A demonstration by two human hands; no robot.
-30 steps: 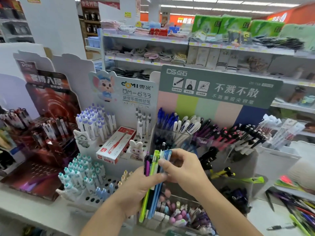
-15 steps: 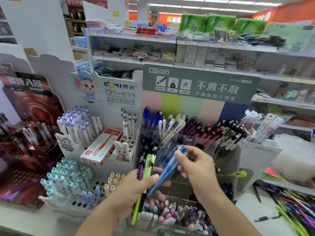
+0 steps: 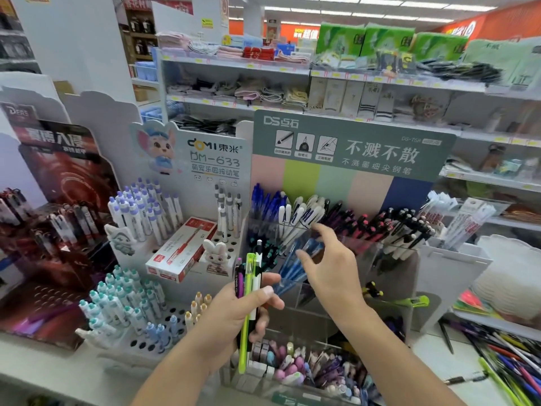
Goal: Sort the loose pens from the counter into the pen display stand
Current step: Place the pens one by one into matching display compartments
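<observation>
While the left hand (image 3: 234,312) gripped a small bunch of pens (image 3: 248,291) upright — lime green, purple, black, white — the right hand (image 3: 328,265) hung over a clear compartment of the pen display stand (image 3: 392,259), fingers spread and relaxed, holding nothing. Blue pens (image 3: 295,262) lay slanted in that compartment just under the right fingertips; contact couldn't be told, blurred there. Step in hand, by my read: dropping blue pens into their slot, release about done. More loose pens (image 3: 509,361) lay scattered on the counter (image 3: 430,361) at far right, well apart from both hands. The task looked partway through. Next move likely called for the right hand to pinch one pen out of the left-hand bunch, match its colour to a compartment, and feed it in tip down without snagging neighbouring pens.
</observation>
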